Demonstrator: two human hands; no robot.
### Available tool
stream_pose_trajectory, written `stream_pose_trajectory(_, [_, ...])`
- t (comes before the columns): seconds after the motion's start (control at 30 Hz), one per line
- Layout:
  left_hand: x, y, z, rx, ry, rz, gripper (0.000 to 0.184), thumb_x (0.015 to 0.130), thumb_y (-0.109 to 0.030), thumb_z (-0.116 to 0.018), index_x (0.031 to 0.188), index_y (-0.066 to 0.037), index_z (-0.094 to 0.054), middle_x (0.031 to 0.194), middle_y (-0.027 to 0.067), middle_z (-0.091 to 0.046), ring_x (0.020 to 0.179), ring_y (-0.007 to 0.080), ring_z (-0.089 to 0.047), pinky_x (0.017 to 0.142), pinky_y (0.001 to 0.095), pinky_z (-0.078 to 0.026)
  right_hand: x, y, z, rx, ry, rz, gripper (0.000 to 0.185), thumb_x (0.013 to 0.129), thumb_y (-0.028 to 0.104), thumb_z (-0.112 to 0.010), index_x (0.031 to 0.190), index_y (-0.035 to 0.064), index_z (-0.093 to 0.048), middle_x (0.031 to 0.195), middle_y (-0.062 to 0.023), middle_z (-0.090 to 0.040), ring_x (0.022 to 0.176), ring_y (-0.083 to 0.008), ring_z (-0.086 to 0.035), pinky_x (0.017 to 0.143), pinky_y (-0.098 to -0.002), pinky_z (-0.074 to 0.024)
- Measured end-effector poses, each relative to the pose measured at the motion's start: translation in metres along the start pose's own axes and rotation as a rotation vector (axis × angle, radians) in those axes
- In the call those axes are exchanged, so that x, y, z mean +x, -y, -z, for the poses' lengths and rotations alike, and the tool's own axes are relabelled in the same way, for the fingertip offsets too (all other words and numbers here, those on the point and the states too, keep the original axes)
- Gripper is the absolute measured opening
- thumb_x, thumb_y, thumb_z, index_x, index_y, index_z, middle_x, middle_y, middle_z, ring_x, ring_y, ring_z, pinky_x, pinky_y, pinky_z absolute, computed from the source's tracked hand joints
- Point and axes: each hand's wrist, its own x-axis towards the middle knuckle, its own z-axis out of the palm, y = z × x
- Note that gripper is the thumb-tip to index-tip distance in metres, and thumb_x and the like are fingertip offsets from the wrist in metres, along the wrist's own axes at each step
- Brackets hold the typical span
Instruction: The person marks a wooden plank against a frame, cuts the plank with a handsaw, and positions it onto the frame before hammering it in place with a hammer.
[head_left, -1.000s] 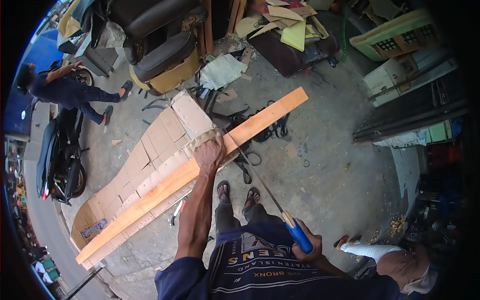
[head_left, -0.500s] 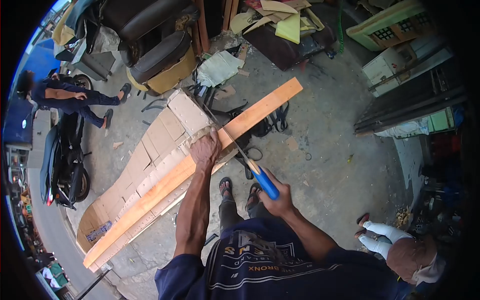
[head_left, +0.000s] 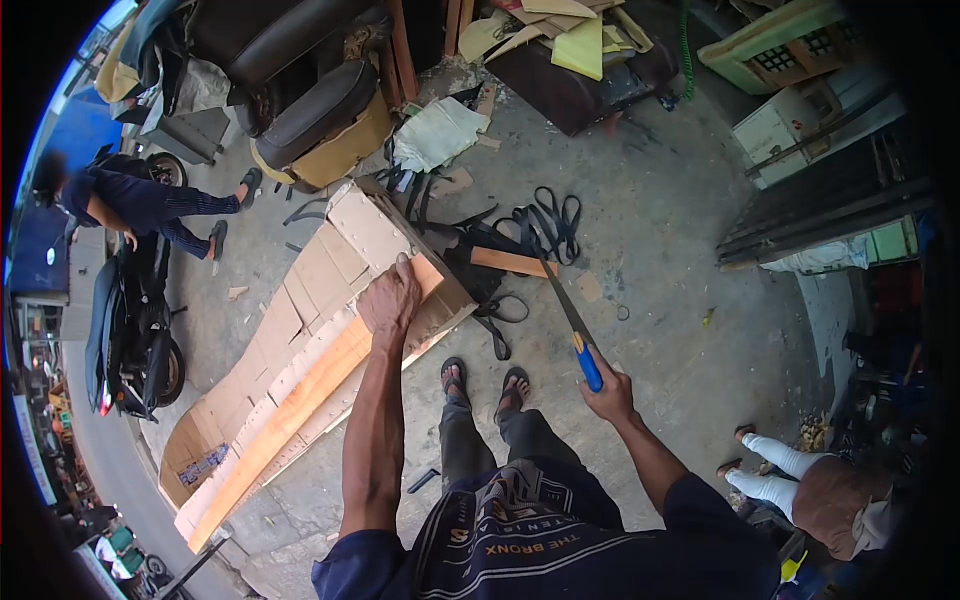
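My left hand is closed on the upper end of a long wooden plank. The plank lies lengthwise over a frame covered in cardboard, with staples along its edges. My right hand is wrapped round the blue handle of a hand saw, out to the right of the plank and apart from it. The blade points up and away, its tip near a short offcut of wood on the floor. Black straps lie in loops beside the offcut.
A worn dark sofa and foam scraps sit at the back. On the left, a person is by a parked motorbike. Another person is low at the right. Stacked dark boards stand right.
The plank's far end has come off and dropped to the floor as a short offcut. My right hand has swung the saw right, away from the plank. My left hand has shifted slightly left.
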Motion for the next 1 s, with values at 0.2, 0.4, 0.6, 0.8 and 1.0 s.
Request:
stream_pose_trajectory(0.2, [-0.002, -0.011, 0.007, 0.034, 0.012, -0.001, 0.072, 0.104, -0.057, -0.029, 0.097, -0.004, -0.077, 0.092, 0.0286, -0.072, 0.092, 0.0467, -0.070, 0.086, 0.0523, -0.052, 0.135, -0.051, -0.084, -0.425, 0.134, 0.097, 0.078, 0.078, 0.018, -0.080, 0.149, 0.0114, -0.047, 0.132, -0.0246, -0.058, 0.117, -0.0432, -0.060, 0.098, -0.0483, -0.0510])
stream_pose_trajectory(0.4, [-0.014, 0.000, 0.007, -0.021, -0.052, -0.123, 0.060, 0.104, -0.049, -0.035, 0.102, -0.005, -0.076, 0.101, 0.0271, -0.071, 0.101, 0.0441, -0.067, 0.090, 0.0532, -0.051, 0.155, 0.084, -0.091, 0.227, -0.131, 0.160, 0.067, 0.087, 0.017, -0.076, 0.145, -0.0021, -0.048, 0.141, -0.0263, -0.046, 0.129, -0.0430, -0.051, 0.102, -0.0492, -0.0469])
stream_pose_trajectory(0.6, [-0.041, 0.065, 0.017, -0.538, -0.352, -0.275, 0.043, 0.094, -0.020, -0.062, 0.133, -0.004, -0.055, 0.127, 0.0256, -0.056, 0.124, 0.0443, -0.048, 0.107, 0.0527, -0.039, 0.176, 0.268, -0.047, -0.088, 0.031, 0.731, 0.085, 0.071, 0.025, -0.089, 0.146, 0.0096, -0.051, 0.141, -0.0171, -0.048, 0.135, -0.0378, -0.045, 0.116, -0.0603, -0.0302])
stream_pose_trajectory(0.8, [-0.168, 0.361, 0.062, -0.393, -1.024, 0.724, 0.052, 0.093, -0.023, -0.064, 0.132, 0.006, -0.047, 0.134, 0.0242, -0.044, 0.126, 0.0387, -0.042, 0.108, 0.0531, -0.033, 0.185, 0.298, -0.110, -0.487, 0.256, 0.755, 0.091, 0.058, 0.028, -0.093, 0.140, 0.0117, -0.056, 0.127, -0.0147, -0.053, 0.125, -0.0354, -0.048, 0.113, -0.0536, -0.0327])
stream_pose_trajectory(1.0, [-0.247, 0.556, 0.078, -1.451, -1.227, 1.120, 0.084, 0.093, -0.044, -0.072, 0.134, -0.002, -0.013, 0.128, 0.0235, -0.042, 0.118, 0.0346, -0.052, 0.100, 0.0489, -0.056, 0.059, 0.283, -0.082, -0.598, 0.541, 0.703, 0.075, 0.059, 0.018, -0.090, 0.127, 0.0069, -0.061, 0.107, -0.0121, -0.053, 0.103, -0.0328, -0.052, 0.092, -0.0475, -0.0441])
